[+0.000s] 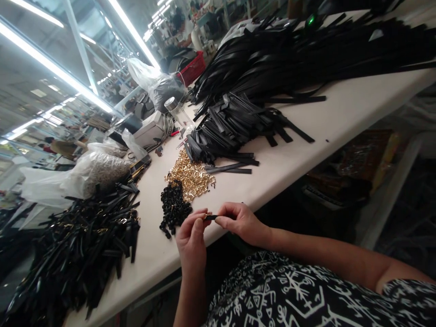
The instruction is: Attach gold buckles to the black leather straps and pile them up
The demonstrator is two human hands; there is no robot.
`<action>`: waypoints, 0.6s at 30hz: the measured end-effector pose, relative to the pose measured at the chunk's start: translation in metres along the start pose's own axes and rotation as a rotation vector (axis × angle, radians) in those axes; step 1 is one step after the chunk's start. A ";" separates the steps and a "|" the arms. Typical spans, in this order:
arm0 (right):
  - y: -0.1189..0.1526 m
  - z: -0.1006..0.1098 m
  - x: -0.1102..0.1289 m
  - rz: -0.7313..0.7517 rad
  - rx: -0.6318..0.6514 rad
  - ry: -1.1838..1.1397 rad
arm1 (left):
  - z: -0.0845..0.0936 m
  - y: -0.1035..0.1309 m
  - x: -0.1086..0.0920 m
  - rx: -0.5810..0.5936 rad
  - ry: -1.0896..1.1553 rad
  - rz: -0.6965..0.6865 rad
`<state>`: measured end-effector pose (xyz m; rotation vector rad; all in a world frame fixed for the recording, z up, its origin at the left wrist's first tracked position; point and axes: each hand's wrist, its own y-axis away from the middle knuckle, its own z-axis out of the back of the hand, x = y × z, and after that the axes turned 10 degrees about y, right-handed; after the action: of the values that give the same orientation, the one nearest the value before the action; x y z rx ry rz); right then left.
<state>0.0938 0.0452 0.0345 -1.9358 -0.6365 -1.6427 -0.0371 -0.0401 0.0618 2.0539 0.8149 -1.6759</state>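
Between my two hands, over the front edge of the table, is a short black strap [210,217] with a bit of gold metal at its left end. My left hand [193,231] pinches that left end between thumb and fingers. The strap's right end is gripped by my right hand [240,222], thumb against fingers. Just beyond my left hand lies a heap of small black loops [173,204]. Touching that heap on its far side is a pile of gold buckles [189,175]. A bundle of short black straps [225,127] lies behind the buckles.
Long black strips [289,59] cover the far right of the table [289,168]. Many straps with gold fittings [85,245] are heaped at the left. Further back stand a clear bottle [179,113], plastic bags [102,168] and a red basket [192,68].
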 end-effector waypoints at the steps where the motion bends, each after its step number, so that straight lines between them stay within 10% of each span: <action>1: 0.000 0.001 0.000 0.053 -0.025 0.057 | -0.001 -0.001 0.000 -0.009 0.043 0.047; 18: 0.002 0.008 -0.006 0.518 -0.031 0.618 | 0.002 0.003 0.008 0.020 0.226 0.439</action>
<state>0.1006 0.0489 0.0272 -1.3289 0.1264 -1.7566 -0.0356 -0.0425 0.0534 2.2586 0.3681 -1.2352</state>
